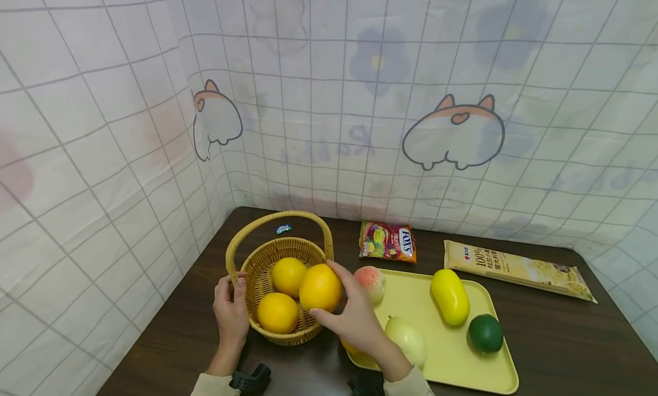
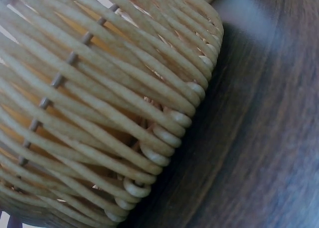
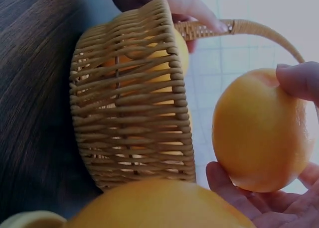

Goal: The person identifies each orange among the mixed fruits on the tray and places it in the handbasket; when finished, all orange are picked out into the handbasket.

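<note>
A round wicker basket (image 1: pixel 284 338) with a tall hoop handle (image 1: pixel 280 215) stands on the table, holding two oranges, one at the back (image 1: pixel 289 276) and one in front (image 1: pixel 277 313). At its left side my left hand (image 1: pixel 231 311) pinches the rim near the foot of the handle. My right hand (image 1: pixel 354 319) grips another orange (image 1: pixel 320 288) between thumb and fingers, above the basket's right rim. From the right wrist, this held orange (image 3: pixel 259 133) appears apart from the basket wall (image 3: pixel 129 103). The left wrist view shows only woven wall (image 2: pixel 99 88) and table.
Right of the basket lies a yellow tray (image 1: pixel 437 362) with a peach (image 1: pixel 371 283), a pear (image 1: pixel 406 339), a yellow oblong fruit (image 1: pixel 450 297), a dark green fruit (image 1: pixel 485 333) and a partly hidden orange (image 1: pixel 352 347). Behind are a candy bag (image 1: pixel 388 242), noodle packet (image 1: pixel 514 269) and blue wrapper (image 1: pixel 283 229).
</note>
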The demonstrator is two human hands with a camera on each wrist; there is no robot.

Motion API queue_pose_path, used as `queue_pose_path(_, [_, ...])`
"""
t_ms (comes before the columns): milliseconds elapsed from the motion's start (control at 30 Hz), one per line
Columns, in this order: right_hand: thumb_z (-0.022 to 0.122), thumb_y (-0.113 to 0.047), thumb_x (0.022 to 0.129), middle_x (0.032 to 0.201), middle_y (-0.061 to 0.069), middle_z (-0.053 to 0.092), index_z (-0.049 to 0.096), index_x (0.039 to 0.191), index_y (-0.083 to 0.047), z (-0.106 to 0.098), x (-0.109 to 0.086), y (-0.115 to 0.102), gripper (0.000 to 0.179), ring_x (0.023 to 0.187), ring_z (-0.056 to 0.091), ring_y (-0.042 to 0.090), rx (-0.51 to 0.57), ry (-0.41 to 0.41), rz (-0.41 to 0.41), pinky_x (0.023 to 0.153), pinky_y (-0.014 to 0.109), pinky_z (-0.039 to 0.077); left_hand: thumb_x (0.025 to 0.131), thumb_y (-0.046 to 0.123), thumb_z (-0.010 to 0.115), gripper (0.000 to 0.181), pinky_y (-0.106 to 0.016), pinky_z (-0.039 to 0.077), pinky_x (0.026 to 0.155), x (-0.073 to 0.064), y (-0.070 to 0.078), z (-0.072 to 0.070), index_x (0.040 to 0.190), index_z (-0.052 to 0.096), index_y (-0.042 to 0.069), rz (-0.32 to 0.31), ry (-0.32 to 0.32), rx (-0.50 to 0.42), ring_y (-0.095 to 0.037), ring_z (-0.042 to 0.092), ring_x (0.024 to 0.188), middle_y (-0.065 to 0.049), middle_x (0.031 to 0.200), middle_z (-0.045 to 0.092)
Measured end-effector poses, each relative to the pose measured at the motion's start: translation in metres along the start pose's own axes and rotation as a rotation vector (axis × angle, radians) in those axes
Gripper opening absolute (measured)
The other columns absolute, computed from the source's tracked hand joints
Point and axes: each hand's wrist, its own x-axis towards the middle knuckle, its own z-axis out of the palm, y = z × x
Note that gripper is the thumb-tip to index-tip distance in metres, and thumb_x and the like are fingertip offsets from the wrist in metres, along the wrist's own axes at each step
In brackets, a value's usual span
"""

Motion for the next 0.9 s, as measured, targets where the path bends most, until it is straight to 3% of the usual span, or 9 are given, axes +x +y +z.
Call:
queue_pose_path(300, [0.085,-0.028,0.075,0.148,-0.003,0.041,0.039,0.147,-0.022,0.005,0.005,0.001,0.085,0.126,0.049,0.018,-0.151,0.003,-0.002,0.101,0.043,0.043,0.100,0.010,0.053,0.020,-0.023,0.033,0.073,0.001,-0.031,0.001,0.107,0.065,-0.004,-0.015,-0.006,0.012,-0.009,0.043,0.088,0.005,0.097,0.056])
queue_pose_path(600, [0.085,-0.033,0.074,0.149,-0.001,0.041,0.040,0.147,-0.023,0.009,0.012,0.002,0.086,0.127,0.049,0.021,-0.213,-0.002,0.017,0.100,0.045,0.043,0.100,0.013,0.053,0.023,-0.024,0.032,0.073,0.000,-0.034,0.001,0.107,0.064,-0.006,0.010,-0.007,0.004,-0.010,0.043,0.088,0.003,0.098,0.058])
queue_pose_path(900, [0.084,-0.035,0.074,0.147,-0.001,0.043,0.041,0.146,-0.022,0.011,0.014,0.003,0.085,0.125,0.050,0.021,-0.303,0.009,-0.003,0.099,0.047,0.044,0.101,0.013,0.052,0.023,-0.023,0.033,0.074,0.000,-0.034,0.001,0.108,0.064,-0.006,-0.007,-0.016,-0.005,-0.009,0.044,0.090,-0.016,0.102,0.059])
